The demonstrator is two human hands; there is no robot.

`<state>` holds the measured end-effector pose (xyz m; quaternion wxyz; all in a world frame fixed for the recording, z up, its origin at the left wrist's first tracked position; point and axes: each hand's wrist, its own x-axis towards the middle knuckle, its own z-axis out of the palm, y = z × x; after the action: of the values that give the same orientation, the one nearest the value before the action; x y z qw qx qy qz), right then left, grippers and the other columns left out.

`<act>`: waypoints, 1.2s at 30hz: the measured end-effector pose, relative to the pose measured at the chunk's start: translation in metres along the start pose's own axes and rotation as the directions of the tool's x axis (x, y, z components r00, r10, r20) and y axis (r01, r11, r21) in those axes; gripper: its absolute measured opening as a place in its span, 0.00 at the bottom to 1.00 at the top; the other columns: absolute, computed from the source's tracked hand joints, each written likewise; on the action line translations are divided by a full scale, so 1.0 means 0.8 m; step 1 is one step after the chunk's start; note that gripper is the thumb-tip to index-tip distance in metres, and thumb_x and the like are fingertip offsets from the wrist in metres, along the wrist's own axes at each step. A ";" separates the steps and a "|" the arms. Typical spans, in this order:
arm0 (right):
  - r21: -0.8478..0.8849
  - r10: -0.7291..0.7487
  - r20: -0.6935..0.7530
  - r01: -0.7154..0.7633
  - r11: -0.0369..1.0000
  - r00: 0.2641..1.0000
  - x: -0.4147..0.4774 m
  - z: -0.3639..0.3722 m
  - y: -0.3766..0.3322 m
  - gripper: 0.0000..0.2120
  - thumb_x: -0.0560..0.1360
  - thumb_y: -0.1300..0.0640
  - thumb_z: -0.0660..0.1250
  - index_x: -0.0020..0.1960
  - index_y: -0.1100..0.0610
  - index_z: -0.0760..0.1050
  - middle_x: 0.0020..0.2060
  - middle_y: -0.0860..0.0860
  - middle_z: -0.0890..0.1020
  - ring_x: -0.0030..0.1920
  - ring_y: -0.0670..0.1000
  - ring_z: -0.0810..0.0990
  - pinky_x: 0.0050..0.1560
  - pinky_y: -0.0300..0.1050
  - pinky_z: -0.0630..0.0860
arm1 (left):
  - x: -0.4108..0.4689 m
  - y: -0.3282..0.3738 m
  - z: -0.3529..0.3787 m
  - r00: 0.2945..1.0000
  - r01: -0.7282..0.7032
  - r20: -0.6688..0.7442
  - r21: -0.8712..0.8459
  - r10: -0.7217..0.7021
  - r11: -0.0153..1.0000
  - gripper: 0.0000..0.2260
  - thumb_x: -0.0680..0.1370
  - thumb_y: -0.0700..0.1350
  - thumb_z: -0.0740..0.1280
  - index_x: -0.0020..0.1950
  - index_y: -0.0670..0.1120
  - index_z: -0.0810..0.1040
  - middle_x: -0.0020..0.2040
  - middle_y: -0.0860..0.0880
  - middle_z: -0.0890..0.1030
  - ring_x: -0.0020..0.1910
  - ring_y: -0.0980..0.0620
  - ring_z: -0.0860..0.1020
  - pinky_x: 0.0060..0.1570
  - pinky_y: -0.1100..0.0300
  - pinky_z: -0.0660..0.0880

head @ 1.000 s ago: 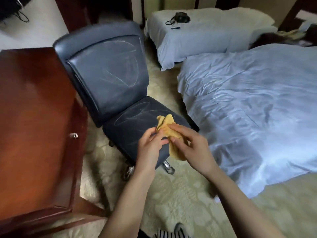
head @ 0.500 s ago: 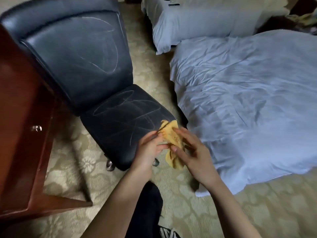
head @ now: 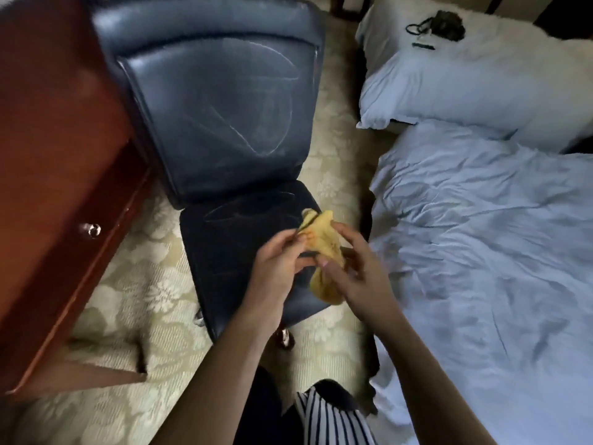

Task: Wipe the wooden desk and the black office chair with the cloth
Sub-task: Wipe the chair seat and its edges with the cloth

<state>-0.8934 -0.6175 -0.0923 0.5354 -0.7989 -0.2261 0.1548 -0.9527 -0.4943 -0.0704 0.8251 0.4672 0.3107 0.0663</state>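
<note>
Now pinches yellow cloth (head: 322, 231) with left hand (head: 276, 267) | grips its right side with right hand (head: 360, 278) | holds both over black office chair (head: 218, 107) seat.

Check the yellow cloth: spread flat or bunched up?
Bunched: the cloth is crumpled in folds, pinched between the left hand and right hand.

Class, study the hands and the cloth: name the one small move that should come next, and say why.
Probably lower the cloth onto the chair seat and begin wiping: the left hand and right hand hold it bunched over the seat, whose leather shows pale streaks.
</note>
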 end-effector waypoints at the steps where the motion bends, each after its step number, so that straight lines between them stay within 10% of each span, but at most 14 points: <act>1: -0.024 0.000 0.072 0.002 1.000 0.997 0.014 0.015 -0.001 0.27 0.69 0.44 0.69 0.66 0.47 0.69 0.56 0.43 0.78 0.56 0.44 0.78 0.56 0.41 0.75 | 0.004 0.001 -0.014 0.998 -0.026 -0.063 -0.011 0.025 1.000 0.08 0.80 0.38 0.61 0.53 0.42 0.79 0.47 0.44 0.83 0.40 0.54 0.82 0.41 0.67 0.78; 9: -0.034 -0.020 0.480 0.041 0.999 0.877 0.096 0.102 0.016 0.15 0.71 0.57 0.73 0.54 0.53 0.71 0.46 0.44 0.79 0.45 0.41 0.78 0.46 0.34 0.74 | 0.026 -0.020 -0.078 0.861 -0.099 -0.509 -0.152 0.008 0.983 0.06 0.80 0.39 0.62 0.47 0.44 0.79 0.45 0.43 0.83 0.40 0.53 0.82 0.41 0.66 0.77; 17: -0.041 0.030 0.892 0.015 0.999 0.452 0.142 0.111 0.086 0.10 0.72 0.51 0.71 0.49 0.45 0.72 0.45 0.46 0.82 0.48 0.44 0.80 0.49 0.43 0.76 | 0.041 -0.089 -0.037 0.564 -0.276 -0.825 -0.213 -0.022 0.937 0.06 0.80 0.37 0.61 0.49 0.38 0.77 0.42 0.42 0.82 0.37 0.54 0.81 0.39 0.67 0.77; 23: -0.117 0.156 0.951 -0.153 0.981 0.268 0.153 0.089 0.142 0.10 0.71 0.49 0.72 0.49 0.50 0.74 0.45 0.46 0.82 0.49 0.47 0.81 0.49 0.40 0.76 | 0.064 -0.151 -0.002 0.497 -0.295 -0.857 -0.314 -0.136 0.903 0.06 0.78 0.41 0.65 0.50 0.40 0.79 0.47 0.39 0.84 0.42 0.47 0.81 0.49 0.59 0.77; 36: 0.044 0.071 0.890 -0.241 0.970 0.450 0.222 0.243 0.329 0.17 0.71 0.45 0.68 0.51 0.58 0.77 0.44 0.53 0.82 0.48 0.51 0.79 0.53 0.48 0.72 | 0.172 -0.378 -0.161 0.335 -0.059 -0.931 0.133 0.145 0.989 0.06 0.79 0.46 0.64 0.55 0.53 0.74 0.55 0.58 0.75 0.58 0.59 0.72 0.50 0.78 0.63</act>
<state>-0.7865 -0.4568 -0.4107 0.3881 -0.5740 -0.3819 0.6116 -0.9717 -0.5136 -0.4258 0.4735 0.3937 0.7000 0.3617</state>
